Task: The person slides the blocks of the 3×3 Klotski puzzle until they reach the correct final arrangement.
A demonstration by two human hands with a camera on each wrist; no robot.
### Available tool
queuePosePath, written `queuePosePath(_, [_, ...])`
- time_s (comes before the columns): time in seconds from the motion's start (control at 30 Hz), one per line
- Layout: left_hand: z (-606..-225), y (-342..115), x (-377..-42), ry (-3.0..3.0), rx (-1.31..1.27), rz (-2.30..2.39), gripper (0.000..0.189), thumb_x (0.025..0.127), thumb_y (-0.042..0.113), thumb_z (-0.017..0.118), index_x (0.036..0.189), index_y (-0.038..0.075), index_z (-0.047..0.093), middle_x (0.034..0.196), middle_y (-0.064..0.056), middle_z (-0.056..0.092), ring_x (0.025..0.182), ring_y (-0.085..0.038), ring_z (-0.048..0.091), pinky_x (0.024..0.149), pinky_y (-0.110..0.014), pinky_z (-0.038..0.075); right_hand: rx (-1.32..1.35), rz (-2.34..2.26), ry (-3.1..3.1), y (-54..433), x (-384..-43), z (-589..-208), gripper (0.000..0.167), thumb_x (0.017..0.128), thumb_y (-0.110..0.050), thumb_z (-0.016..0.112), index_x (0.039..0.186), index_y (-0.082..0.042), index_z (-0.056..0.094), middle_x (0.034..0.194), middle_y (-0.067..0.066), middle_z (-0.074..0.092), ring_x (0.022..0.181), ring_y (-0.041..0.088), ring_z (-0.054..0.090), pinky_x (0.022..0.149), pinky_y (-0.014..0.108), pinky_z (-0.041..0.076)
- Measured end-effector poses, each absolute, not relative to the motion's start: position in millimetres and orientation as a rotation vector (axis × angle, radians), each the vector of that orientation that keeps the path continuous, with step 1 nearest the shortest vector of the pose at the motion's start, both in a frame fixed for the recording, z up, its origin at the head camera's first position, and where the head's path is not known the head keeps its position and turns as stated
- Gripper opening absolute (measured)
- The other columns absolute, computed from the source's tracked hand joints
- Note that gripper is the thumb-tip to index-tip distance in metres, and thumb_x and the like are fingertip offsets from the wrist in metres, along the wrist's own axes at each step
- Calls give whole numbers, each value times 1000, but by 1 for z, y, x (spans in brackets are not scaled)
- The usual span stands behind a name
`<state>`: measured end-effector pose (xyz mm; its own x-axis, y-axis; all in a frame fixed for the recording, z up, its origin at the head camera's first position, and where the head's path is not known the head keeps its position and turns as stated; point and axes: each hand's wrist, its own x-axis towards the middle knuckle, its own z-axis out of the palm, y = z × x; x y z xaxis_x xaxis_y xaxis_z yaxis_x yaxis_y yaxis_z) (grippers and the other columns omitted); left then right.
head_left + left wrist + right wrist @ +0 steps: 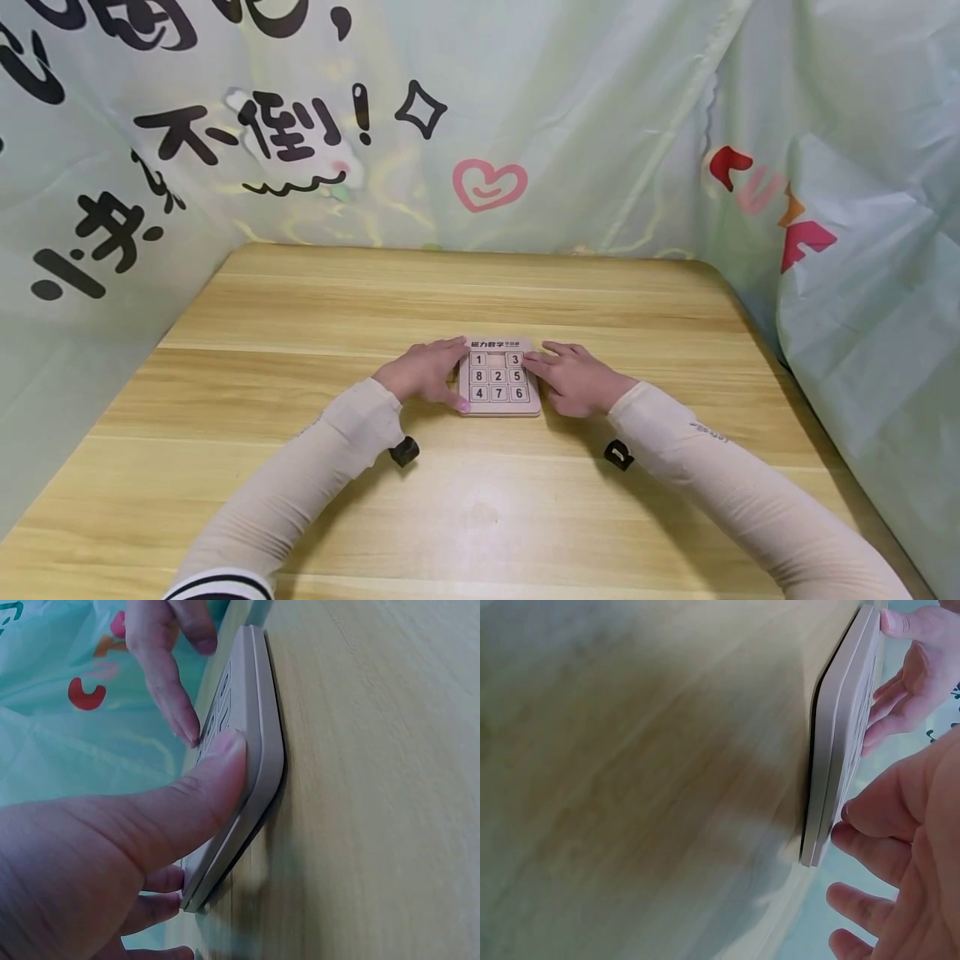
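Note:
A flat number slide puzzle [499,408] in a pale frame lies on the wooden table, with printed characters along its far edge. Tiles 1 and 3 [514,360] sit in the top row with a gap between them; 8, 2, 5 and 4, 7, 6 fill the rows below. My left hand [425,372] holds the puzzle's left side, its thumb [225,754] on the near corner and other fingers at the far end. From the right, my right hand [576,379] touches tile 3 with a fingertip, while its other fingers stay off the board.
The wooden table [300,300] extends around the puzzle on all sides. Behind it hangs a pale green printed curtain [600,125], which also runs down both sides. Small black mounts [405,451] hang below both wrists.

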<state>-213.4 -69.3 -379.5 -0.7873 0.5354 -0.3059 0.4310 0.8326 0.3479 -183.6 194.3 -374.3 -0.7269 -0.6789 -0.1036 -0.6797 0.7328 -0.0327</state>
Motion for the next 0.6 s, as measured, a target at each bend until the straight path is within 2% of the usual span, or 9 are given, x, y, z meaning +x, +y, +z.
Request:
queuePosePath(0.33, [-381, -69, -214, 2620, 717, 367, 102, 73, 47, 81, 152, 9, 30, 160, -6, 17, 145, -30, 19, 117, -52, 15, -1127, 6, 2843, 191, -184, -375, 48, 91, -6, 44, 137, 4, 50, 136, 18, 52, 133, 44, 38, 108, 58, 32])
queuePosePath(0.6, [-383, -71, -214, 2618, 724, 390, 99, 74, 45, 81, 152, 9, 30, 160, -6, 17, 145, -28, 19, 117, -52, 15, -1180, -2, 2869, 189, -183, -379, 49, 91, -7, 43, 138, 1, 49, 139, 15, 51, 131, 45, 39, 107, 58, 33])
